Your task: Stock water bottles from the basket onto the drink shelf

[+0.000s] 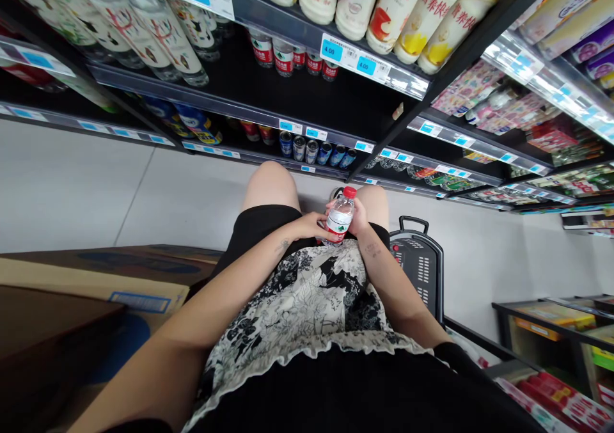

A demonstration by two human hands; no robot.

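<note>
A clear plastic water bottle (339, 218) with a red cap and a red-and-white label is held over my lap, its cap end tilted away from me. My right hand (359, 218) wraps round its right side, the fingers partly hidden behind it. From the left, my left hand (313, 226) also grips the bottle, with fingers against the lower label. A patterned black-and-white apron (321, 286) covers my lap just below both hands.
Ahead stands a shelf with several similar red-label bottles (284, 59), larger drink bottles (355, 4) above and cans (311, 151) below. A dark plastic basket (434, 254) sits to my right. Cardboard boxes (96, 276) lie to my left, and another shelf (537, 311) is at the right.
</note>
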